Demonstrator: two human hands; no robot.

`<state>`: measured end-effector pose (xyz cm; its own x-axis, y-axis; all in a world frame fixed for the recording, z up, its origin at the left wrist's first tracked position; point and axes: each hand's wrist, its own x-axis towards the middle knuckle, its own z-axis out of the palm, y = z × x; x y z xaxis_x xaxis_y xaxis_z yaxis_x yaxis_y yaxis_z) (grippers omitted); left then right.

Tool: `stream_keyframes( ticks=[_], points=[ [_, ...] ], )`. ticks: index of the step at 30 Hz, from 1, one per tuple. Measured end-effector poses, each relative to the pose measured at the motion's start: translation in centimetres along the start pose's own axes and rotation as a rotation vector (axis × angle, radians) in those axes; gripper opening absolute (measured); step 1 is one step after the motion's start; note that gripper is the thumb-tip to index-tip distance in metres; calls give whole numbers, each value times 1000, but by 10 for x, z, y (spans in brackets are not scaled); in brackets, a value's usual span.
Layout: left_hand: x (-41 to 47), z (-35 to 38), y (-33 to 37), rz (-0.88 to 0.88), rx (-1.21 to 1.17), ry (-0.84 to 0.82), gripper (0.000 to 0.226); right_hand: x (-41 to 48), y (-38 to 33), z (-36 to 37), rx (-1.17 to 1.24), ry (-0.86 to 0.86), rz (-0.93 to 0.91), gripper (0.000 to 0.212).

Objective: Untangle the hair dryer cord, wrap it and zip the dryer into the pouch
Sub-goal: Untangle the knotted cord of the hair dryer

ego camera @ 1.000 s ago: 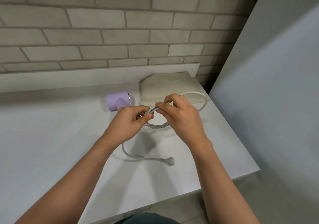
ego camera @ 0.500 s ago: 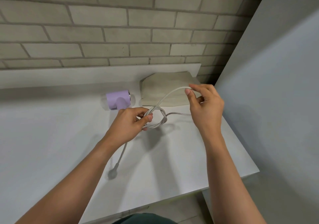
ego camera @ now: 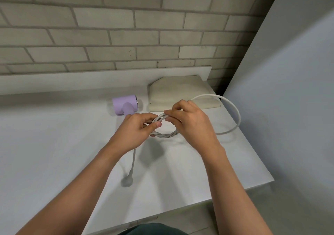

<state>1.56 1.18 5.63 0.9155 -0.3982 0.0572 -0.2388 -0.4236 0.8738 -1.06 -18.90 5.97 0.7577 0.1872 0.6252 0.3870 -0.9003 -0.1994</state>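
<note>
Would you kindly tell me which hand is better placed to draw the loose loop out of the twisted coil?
The right, probably. The right hand pinches where the loose loop leaves the twisted coil on that side, while the left hand grips the coil's far side, steadying it.

Cord (ego camera: 166, 135) in both hands: smooth matt sheath, looks like rubber or soft plastic, strands twisted like rope. Dryer (ego camera: 124, 104) just beyond the left hand (ego camera: 134, 131): smooth matt lilac plastic, glossy metallic ring at one end. Pouch (ego camera: 177, 91) beyond the right hand (ego camera: 191, 124): beige cloth, matt, softly creased. Table (ego camera: 54, 144) under the hands: smooth white, faint sheen. Wall (ego camera: 126, 35) behind: rough matt brick.
</note>
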Motion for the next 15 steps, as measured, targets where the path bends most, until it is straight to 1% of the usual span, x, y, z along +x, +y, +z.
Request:
stream_keyframes(
  ticks=[3, 6, 8, 9, 11, 13, 15],
  points=[
    [1, -2, -1, 13, 24, 18, 14, 2, 5, -7, 194, 83, 117, 19],
    [-1, -4, -3, 13, 52, 51, 12, 7, 5, -25, 340, 283, 275, 12],
    [-2, -5, -6, 13, 68, 63, 13, 11, 7, -38, 439, 370, 394, 12],
    [-2, -5, -6, 14, 68, 68, 14, 12, 9, -42, 471, 379, 437, 13],
    [-2, -5, -5, 11, 61, 78, 14, 11, 15, -42, 482, 346, 507, 14],
    [-2, -5, -4, 3, 48, 66, 13, 8, 21, -37, 394, 270, 550, 19],
    [-3, -4, -4, -4, 45, 49, 12, 2, 22, -31, 232, 202, 560, 27]
  ],
)
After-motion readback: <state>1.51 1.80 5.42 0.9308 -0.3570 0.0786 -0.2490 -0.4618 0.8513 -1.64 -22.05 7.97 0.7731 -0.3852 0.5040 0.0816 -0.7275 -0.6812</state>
